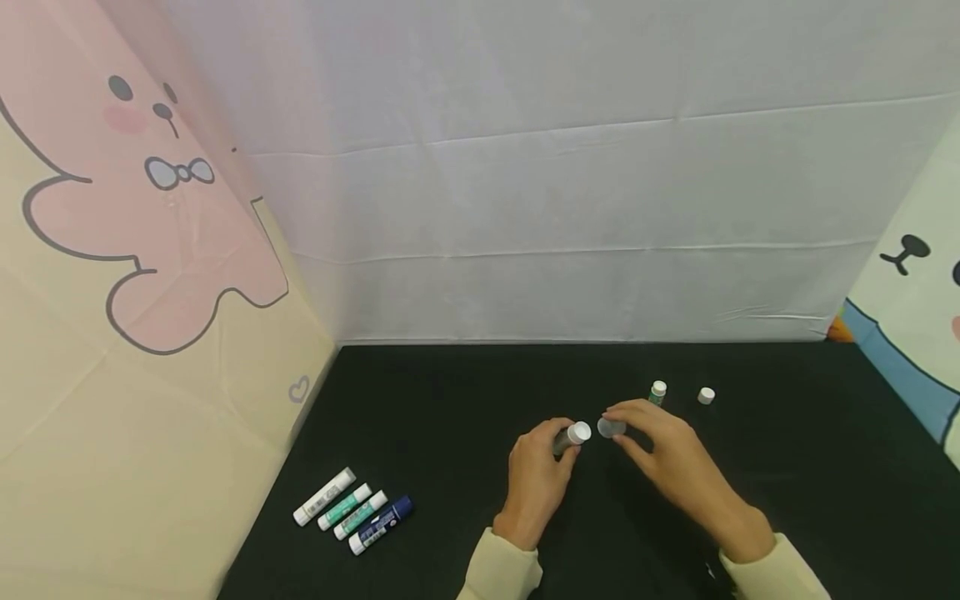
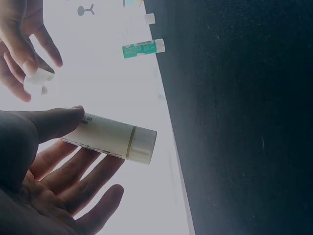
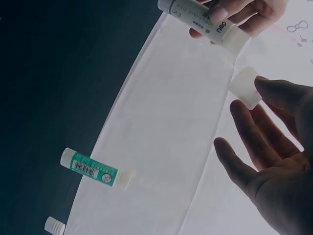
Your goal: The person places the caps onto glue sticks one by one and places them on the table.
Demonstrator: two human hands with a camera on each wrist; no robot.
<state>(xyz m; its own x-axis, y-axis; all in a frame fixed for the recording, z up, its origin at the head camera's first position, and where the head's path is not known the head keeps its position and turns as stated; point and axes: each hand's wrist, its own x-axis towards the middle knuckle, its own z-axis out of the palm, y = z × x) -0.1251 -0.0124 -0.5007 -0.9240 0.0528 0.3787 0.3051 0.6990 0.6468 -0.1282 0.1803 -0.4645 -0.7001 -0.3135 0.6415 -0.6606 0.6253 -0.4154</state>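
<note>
My left hand (image 1: 537, 475) grips a white glue stick (image 2: 107, 134) between thumb and fingers, its open end turned toward the right hand. A "deli" label shows on this glue stick (image 3: 200, 22) in the right wrist view. Just to its right, my right hand (image 1: 667, 446) pinches a translucent white cap (image 3: 246, 88) between thumb and fingertips. Cap and glue stick are a short gap apart. Behind the right hand stands a green glue stick (image 3: 95, 169) without its cap; the hand partly hides it in the head view. A small white cap (image 1: 707, 396) lies to its right.
At the left of the black table (image 1: 450, 383) lie several glue sticks in a slanted row: a white one (image 1: 325, 497), green ones (image 1: 361, 515) and a dark blue one (image 1: 381, 525). A white cloth wall (image 1: 562, 208) rises along the table's back edge, with printed cloth at both sides.
</note>
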